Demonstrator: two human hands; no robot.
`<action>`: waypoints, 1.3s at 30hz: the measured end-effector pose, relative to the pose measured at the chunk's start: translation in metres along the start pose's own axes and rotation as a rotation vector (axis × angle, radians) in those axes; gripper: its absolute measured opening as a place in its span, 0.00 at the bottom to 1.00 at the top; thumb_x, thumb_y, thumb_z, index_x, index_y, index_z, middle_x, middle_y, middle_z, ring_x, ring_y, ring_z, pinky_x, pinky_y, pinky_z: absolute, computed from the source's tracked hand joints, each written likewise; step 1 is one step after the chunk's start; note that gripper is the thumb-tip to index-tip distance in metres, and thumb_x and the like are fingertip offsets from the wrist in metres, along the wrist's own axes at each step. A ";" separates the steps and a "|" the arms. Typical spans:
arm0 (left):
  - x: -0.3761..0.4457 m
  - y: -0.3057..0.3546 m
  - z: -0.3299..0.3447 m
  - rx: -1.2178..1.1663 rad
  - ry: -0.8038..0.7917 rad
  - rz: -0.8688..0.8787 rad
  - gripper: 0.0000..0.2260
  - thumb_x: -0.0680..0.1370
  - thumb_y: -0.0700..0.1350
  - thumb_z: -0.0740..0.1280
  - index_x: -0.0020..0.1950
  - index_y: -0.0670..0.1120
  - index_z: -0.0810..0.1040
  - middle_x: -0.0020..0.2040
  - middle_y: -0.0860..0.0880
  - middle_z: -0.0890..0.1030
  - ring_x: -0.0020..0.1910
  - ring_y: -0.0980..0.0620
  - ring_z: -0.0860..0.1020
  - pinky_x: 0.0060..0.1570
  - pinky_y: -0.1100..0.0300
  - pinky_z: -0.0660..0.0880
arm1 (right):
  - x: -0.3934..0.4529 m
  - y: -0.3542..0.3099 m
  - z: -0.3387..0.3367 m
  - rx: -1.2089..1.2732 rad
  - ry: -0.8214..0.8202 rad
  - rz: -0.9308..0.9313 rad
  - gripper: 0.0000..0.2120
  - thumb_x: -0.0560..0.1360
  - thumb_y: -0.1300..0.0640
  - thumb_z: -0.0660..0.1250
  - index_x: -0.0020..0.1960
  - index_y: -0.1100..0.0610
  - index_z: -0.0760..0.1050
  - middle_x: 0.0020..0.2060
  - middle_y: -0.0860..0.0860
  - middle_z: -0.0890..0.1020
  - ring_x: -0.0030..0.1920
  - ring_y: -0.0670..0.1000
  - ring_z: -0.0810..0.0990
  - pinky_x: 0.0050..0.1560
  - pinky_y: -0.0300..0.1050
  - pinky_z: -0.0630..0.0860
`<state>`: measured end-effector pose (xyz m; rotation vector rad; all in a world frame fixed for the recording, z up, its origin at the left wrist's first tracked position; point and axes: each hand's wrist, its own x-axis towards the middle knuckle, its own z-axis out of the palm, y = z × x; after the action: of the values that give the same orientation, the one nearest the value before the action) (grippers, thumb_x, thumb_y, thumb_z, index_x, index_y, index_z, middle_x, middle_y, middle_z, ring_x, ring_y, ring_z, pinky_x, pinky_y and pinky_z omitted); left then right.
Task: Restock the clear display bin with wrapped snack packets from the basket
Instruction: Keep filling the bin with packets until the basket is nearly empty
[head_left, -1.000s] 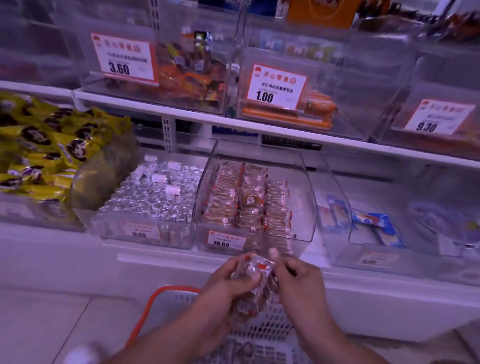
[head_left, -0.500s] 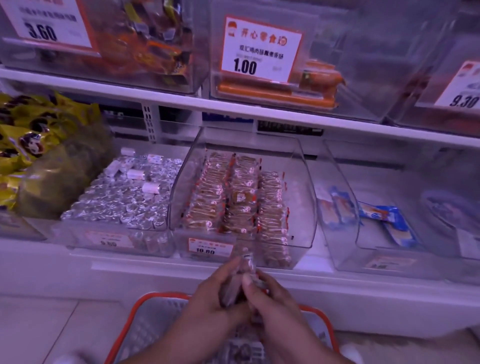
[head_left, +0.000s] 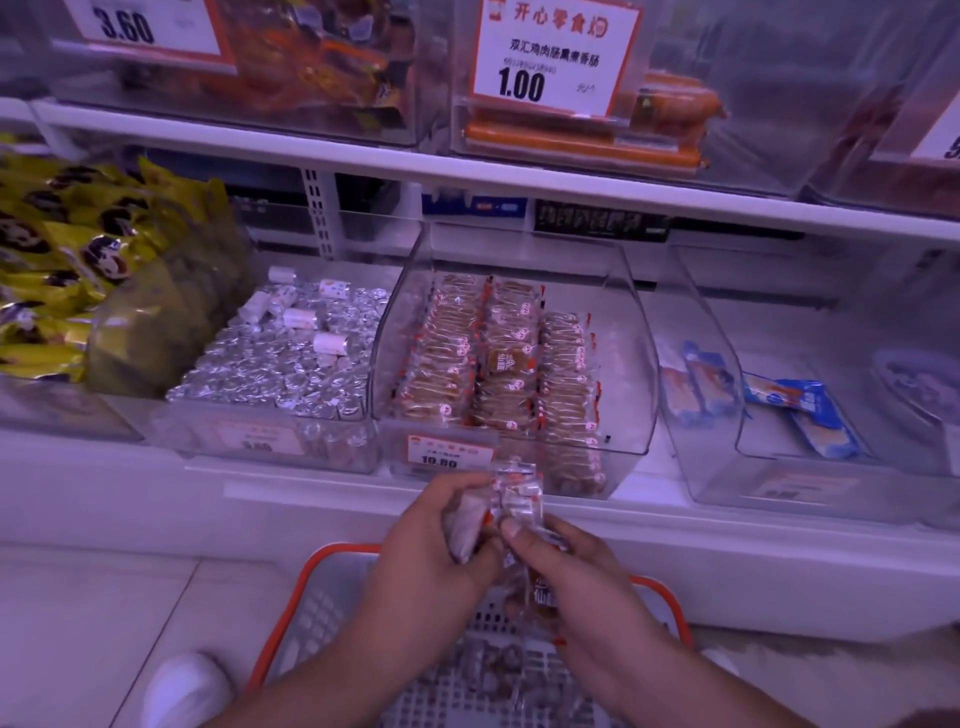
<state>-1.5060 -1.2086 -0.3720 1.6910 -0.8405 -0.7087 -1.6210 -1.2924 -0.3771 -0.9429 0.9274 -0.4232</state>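
Shop shelving fills the view: a white upper shelf (head_left: 519, 192) runs across at twelve o'clock, and a lower shelf (head_left: 311, 499) carries a row of clear bins. At centre sits the clear display bin (head_left: 631, 332), holding three rows of wrapped snack packets (head_left: 506, 364) standing on edge; its right-hand strip is bare, and a price tag reading 10.80 (head_left: 447, 457) is fixed to its front. At nine o'clock of it, touching its wall, a bin of silver foil sweets (head_left: 280, 369) has about five small white rolls lying on top. Farther toward nine o'clock lie yellow packets (head_left: 57, 270). At three o'clock another clear bin (head_left: 696, 364) holds a few blue packets, count unclear. On the upper shelf a bin with orange sausages (head_left: 670, 106) carries a 1.00 tag (head_left: 553, 52); a 3.60 tag (head_left: 150, 26) shows at eleven o'clock.

Both hands meet just in front of the display bin's tag. The left hand (head_left: 431, 551) has its fingers (head_left: 457, 493) curled round a small bunch of packets (head_left: 511, 486). The right hand (head_left: 571, 571) pinches the same bunch with thumb and fingers and holds more packets beneath its palm; the number held is too blurred to count. At six o'clock, under the forearms, the basket (head_left: 311, 571) with an orange rim rests on the floor, more packets lying inside. One white shoe (head_left: 184, 686) shows at seven o'clock.
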 end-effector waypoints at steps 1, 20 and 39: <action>0.001 -0.001 -0.001 -0.004 0.016 0.007 0.17 0.74 0.38 0.74 0.58 0.55 0.77 0.47 0.57 0.84 0.45 0.63 0.82 0.44 0.69 0.77 | 0.000 0.001 0.002 -0.001 -0.003 0.001 0.07 0.73 0.56 0.74 0.50 0.55 0.85 0.42 0.57 0.87 0.31 0.50 0.82 0.28 0.42 0.76; 0.016 -0.018 -0.034 -0.295 -0.305 -0.213 0.28 0.71 0.44 0.78 0.68 0.53 0.74 0.57 0.49 0.84 0.56 0.40 0.82 0.55 0.44 0.77 | 0.001 -0.018 0.000 -0.277 -0.335 0.042 0.13 0.75 0.51 0.69 0.57 0.56 0.81 0.44 0.57 0.83 0.39 0.53 0.82 0.25 0.39 0.73; 0.014 -0.033 -0.016 -0.390 -0.014 -0.426 0.23 0.66 0.44 0.81 0.57 0.46 0.78 0.47 0.46 0.86 0.46 0.46 0.85 0.40 0.56 0.76 | 0.015 -0.030 -0.014 -0.248 -0.211 -0.062 0.24 0.77 0.72 0.60 0.68 0.52 0.68 0.48 0.58 0.86 0.41 0.54 0.83 0.34 0.41 0.76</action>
<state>-1.4795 -1.2050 -0.4008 1.5164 -0.3165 -1.0958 -1.6221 -1.3255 -0.3627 -1.2203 0.7702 -0.2577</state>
